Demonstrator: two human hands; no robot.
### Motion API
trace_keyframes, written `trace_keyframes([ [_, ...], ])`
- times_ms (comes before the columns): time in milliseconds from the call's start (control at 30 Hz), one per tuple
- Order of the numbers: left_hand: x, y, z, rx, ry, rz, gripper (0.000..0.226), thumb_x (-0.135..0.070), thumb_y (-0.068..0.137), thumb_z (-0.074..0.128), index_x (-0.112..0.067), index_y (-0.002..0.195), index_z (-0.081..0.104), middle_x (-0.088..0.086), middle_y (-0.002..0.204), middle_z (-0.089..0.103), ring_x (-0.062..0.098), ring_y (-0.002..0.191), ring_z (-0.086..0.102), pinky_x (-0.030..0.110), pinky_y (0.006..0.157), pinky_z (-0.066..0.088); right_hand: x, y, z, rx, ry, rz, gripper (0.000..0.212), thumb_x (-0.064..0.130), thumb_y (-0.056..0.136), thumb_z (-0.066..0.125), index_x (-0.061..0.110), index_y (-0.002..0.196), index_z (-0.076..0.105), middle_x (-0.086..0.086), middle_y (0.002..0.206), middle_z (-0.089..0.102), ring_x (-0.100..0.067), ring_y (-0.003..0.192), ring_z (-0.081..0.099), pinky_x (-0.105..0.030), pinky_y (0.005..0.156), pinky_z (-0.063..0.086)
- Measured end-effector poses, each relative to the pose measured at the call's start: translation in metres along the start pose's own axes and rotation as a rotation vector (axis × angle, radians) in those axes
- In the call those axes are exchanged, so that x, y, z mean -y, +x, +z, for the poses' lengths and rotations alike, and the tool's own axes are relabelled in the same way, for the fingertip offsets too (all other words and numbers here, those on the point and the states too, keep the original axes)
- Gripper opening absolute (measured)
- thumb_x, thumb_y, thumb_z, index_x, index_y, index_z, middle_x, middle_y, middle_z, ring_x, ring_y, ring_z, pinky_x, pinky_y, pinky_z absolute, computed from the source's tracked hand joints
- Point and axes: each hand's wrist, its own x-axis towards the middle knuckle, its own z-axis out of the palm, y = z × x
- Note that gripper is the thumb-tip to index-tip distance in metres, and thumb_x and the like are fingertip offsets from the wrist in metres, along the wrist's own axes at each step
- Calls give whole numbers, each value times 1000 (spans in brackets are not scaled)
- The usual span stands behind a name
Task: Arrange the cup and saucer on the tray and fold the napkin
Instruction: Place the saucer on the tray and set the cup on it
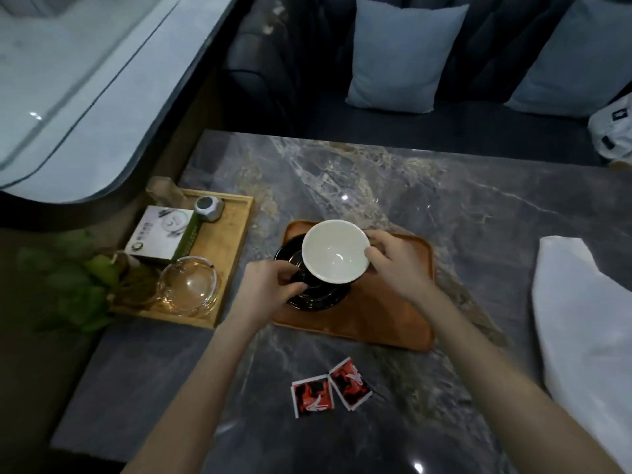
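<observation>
1. Where the dark sofa (393,124) backs the scene, spread below it: grey marbled surface (461,213), carrying nearly everything else.
2. Propped on the sofa: two pale blue cushions, one (403,53) at centre, another (578,59) at right.
3. Lying unfolded at the right edge of the surface, well apart from the tray: white napkin (588,323).
4. Set at the left edge of the surface: light wooden tray (232,241), holding a green-and-white box (162,234), a small metal-lidded jar (209,207) and a clear glass ashtray (188,285); green leaves (78,285) just beside it on the left.
5. Resting near the middle of the surface: reddish-brown serving tray (383,319), rounded at the corners.
6. Sitting on the left part of the serving tray: black saucer (318,299), mostly covered by the cup and the hands.
7. Held over the saucer, tilted so the white inside faces the camera: cup (335,251), black outside; touching the saucer or just above it, cannot tell.
8. Closed on the lower left of the cup, apparently at its handle, fingers curled: left hand (266,289).
9. Pressed against the right rim of the cup, thumb and fingertips in a light closed grip on it: right hand (393,261).
10. Lying on the surface nearer the camera, side by side and touching at a corner: two red-and-black sachets (330,388).
</observation>
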Motion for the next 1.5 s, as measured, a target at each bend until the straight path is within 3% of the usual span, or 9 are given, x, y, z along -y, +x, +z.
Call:
trace_keyframes([
  [67, 14, 3, 0, 10, -30, -32, 23, -13, 72, 75, -5, 93, 72, 11, 91, 74, 17, 83, 68, 15, 72, 43, 0, 4, 15, -3, 14, 5, 33, 1, 86, 49, 9, 116, 61, 1, 91, 63, -13, 78, 57, -25, 70, 45],
  [200, 38, 12, 3, 30, -92, -95, 22, -8, 72, 74, -6, 95, 72, 11, 92, 74, 17, 83, 69, 17, 74, 47, -2, 10, 38, -6, -31, 43, 32, 2, 87, 49, 9, 116, 60, 1, 83, 62, -11, 67, 57, -1, 58, 40],
  [333, 52, 20, 8, 61, -136, -125, 27, -6, 73, 73, -4, 99, 71, 13, 96, 73, 16, 86, 68, 8, 73, 43, -6, 11, 52, 17, 3, 107, 34, 5, 88, 46, 11, 120, 57, 2, 79, 64, -16, 69, 62, -28, 74, 49],
  [500, 58, 24, 13, 76, -144, -150, 29, -4, 74, 72, -4, 103, 69, 14, 101, 72, 14, 87, 66, 1, 75, 36, -14, 13, 62, 37, 23, 158, 36, 6, 90, 44, 11, 124, 54, 10, 71, 59, -6, 64, 59, -10, 61, 44],
  [700, 64, 27, 17, 91, -135, -164, 30, -4, 75, 72, -2, 104, 69, 16, 101, 72, 11, 83, 63, -1, 73, 34, -14, 15, 65, 39, 70, 169, 36, 7, 90, 44, 11, 124, 54, -2, 89, 66, -22, 80, 66, -46, 82, 53],
  [933, 69, 28, 19, 89, -101, -172, 30, -8, 75, 72, -2, 105, 68, 14, 101, 72, 18, 89, 67, 7, 74, 40, -18, 16, 67, 59, 139, 201, 37, 13, 93, 46, 12, 130, 50, -9, 110, 68, -18, 82, 67, -43, 85, 55],
  [1100, 66, 29, 19, 106, -36, -164, 28, -9, 76, 71, -2, 103, 68, 15, 101, 72, 21, 91, 67, 18, 78, 44, -21, 14, 66, -15, 113, 229, 31, 19, 90, 56, 5, 118, 59, -4, 83, 68, -10, 65, 63, -31, 72, 53],
  [1267, 57, 30, 14, 140, 188, -130, 27, -30, 79, 67, -10, 96, 70, 9, 91, 73, 27, 89, 66, 39, 77, 53, -21, 10, 54, 13, -71, 185, 23, 23, 90, 53, 15, 108, 64, -7, 96, 71, -23, 88, 65, -37, 76, 53],
  [1500, 0, 26, 12, -69, 311, -22, 28, -37, 86, 53, -16, 90, 70, 10, 86, 72, 30, 81, 64, 38, 69, 54, -27, -11, 3, 84, -259, -15, 19, 21, 90, 53, 16, 98, 70, -3, 99, 72, -20, 93, 63, -35, 81, 50],
])
